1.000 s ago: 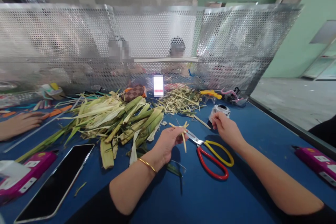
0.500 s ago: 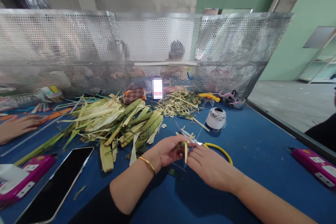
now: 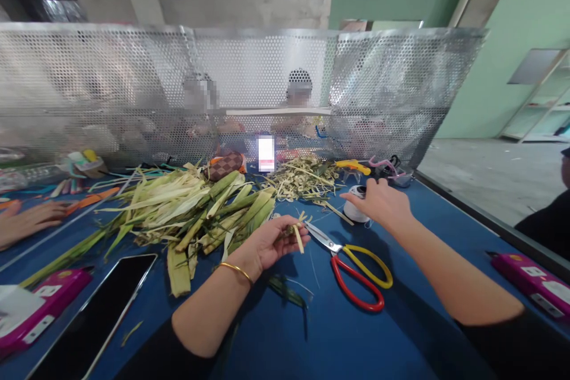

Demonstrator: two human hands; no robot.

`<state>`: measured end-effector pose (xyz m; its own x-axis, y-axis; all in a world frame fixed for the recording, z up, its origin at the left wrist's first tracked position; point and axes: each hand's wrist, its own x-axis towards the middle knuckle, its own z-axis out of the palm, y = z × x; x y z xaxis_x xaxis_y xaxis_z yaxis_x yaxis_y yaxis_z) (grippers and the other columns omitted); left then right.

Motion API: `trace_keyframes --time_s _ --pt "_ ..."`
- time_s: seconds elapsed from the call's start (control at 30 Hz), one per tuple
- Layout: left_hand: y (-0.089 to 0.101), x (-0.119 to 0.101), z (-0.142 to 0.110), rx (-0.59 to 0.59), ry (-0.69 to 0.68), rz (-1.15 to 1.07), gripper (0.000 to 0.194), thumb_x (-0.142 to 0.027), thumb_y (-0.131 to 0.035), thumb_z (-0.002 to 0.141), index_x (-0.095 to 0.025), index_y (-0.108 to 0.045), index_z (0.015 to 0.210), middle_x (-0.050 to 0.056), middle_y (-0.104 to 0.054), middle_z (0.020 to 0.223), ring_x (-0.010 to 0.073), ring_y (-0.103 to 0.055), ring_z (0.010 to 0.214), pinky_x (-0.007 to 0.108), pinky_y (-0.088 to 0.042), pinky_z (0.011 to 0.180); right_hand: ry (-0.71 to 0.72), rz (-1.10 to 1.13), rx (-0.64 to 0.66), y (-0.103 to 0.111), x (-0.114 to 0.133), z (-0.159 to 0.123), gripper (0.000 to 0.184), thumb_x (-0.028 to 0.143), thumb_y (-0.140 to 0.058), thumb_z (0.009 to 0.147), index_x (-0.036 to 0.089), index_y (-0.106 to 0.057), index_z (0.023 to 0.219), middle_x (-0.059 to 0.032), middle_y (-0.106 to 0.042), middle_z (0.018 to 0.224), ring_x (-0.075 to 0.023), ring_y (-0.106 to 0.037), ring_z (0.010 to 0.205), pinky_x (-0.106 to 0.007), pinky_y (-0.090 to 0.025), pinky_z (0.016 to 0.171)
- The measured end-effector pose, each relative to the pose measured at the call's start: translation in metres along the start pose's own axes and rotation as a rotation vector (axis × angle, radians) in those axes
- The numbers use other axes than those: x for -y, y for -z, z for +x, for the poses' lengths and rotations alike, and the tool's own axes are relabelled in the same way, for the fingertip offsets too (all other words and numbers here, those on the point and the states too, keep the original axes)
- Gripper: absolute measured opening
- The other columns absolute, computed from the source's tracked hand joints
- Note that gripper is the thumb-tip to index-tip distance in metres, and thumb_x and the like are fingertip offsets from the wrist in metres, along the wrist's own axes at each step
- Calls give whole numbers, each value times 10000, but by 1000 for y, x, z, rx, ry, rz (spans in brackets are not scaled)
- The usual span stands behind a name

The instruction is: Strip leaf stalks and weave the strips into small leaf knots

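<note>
My left hand [image 3: 278, 240], a gold bangle on its wrist, pinches a small bundle of pale dried husk strips [image 3: 299, 238]. Some strip ends stick out past the fingertips. My right hand [image 3: 386, 202] is over the spool of white thread [image 3: 355, 209], its thumb across the front and its fingers bent over the far side. The spool's right part is hidden by this hand. Between both hands lie scissors [image 3: 335, 247] with one red and one yellow handle, blades toward my left hand. A dark green leaf piece [image 3: 287, 291] and loose thread lie below my left hand.
A heap of husks and leaves [image 3: 214, 208] covers the left middle; shredded strips [image 3: 307, 178] lie behind. A phone [image 3: 95, 314] and magenta boxes [image 3: 532, 276] flank me. A perforated metal screen [image 3: 267, 71] closes the back. Another person's hand [image 3: 33, 222] rests at left.
My right hand has left the husk bundle and moved right and away to the spool of thread. The scissors now show fully. My left hand still holds the bundle, slightly farther left.
</note>
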<state>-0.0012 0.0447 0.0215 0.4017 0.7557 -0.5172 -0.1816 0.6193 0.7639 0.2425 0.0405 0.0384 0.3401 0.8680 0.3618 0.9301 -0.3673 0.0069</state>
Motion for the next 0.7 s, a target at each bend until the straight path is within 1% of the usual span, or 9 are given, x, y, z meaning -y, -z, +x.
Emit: trace_keyframes --time_s 0.13,0.23,0.33,0.43,0.47,0.5,0.53,0.6,0.7 --pt "5 -9 1 -55 -22 -49 108 -127 -554 788 -95 -628 717 48 -667 634 126 -641 563 259 -561 635 119 -69 215 -2 -14 27 510 535 -485 841 74 -638 996 -206 -642 978 -324 -633 931 -379 -458 723" --pt "7 -12 3 -55 -22 -56 91 -135 -567 786 -100 -625 725 42 -668 639 120 -640 566 249 -561 634 188 -48 243 -3 -29 38 386 366 -563 803 143 -618 1113 -160 -644 1086 -290 -626 965 -349 -450 736" --pt "7 -12 3 -51 -13 -65 86 -129 -563 784 -100 -626 733 48 -672 638 125 -643 575 256 -567 644 209 -34 216 0 -40 34 484 307 -567 793 158 -536 1253 -161 -600 1206 -297 -586 1047 -362 -442 786" --pt "8 -12 3 -55 -4 -69 92 -117 -550 786 -97 -629 744 53 -676 636 131 -648 574 259 -573 630 261 5 -9 5 -38 4 531 371 -571 795 113 -514 1256 -207 -569 1219 -353 -504 1134 -417 -414 852" --pt "8 -12 4 -52 -2 -67 98 -116 -545 789 -95 -631 748 55 -678 638 131 -649 572 257 -574 622 311 57 -54 7 -36 -12 480 382 -557 806 125 -543 1211 -194 -596 1161 -339 -537 1073 -404 -426 821" --pt "8 -12 4 -48 -2 -66 104 -117 -542 793 -93 -633 751 57 -680 640 131 -650 571 255 -574 615 365 124 0 7 -32 -30 419 383 -532 825 144 -568 1167 -165 -628 1080 -303 -581 973 -371 -439 766" --pt "9 -12 4 -43 -3 -64 108 -119 -540 796 -92 -635 752 58 -681 642 131 -651 571 253 -574 610 404 174 136 7 -28 -49 376 382 -524 830 166 -587 1132 -129 -653 973 -262 -613 846 -335 -443 690" --pt "9 -12 5 -34 -3 -62 109 -121 -541 798 -96 -637 752 58 -683 644 130 -653 571 248 -574 604 491 180 345 4 -21 -83 371 322 -595 757 174 -602 1097 -102 -652 896 -231 -621 741 -293 -413 598" --pt "8 -10 5 -30 4 -59 108 -118 -541 796 -95 -636 750 58 -682 642 130 -653 569 249 -575 603 547 167 328 -4 -12 -114 446 114 -525 700 153 -578 1141 -105 -637 901 -210 -617 725 -273 -377 579"
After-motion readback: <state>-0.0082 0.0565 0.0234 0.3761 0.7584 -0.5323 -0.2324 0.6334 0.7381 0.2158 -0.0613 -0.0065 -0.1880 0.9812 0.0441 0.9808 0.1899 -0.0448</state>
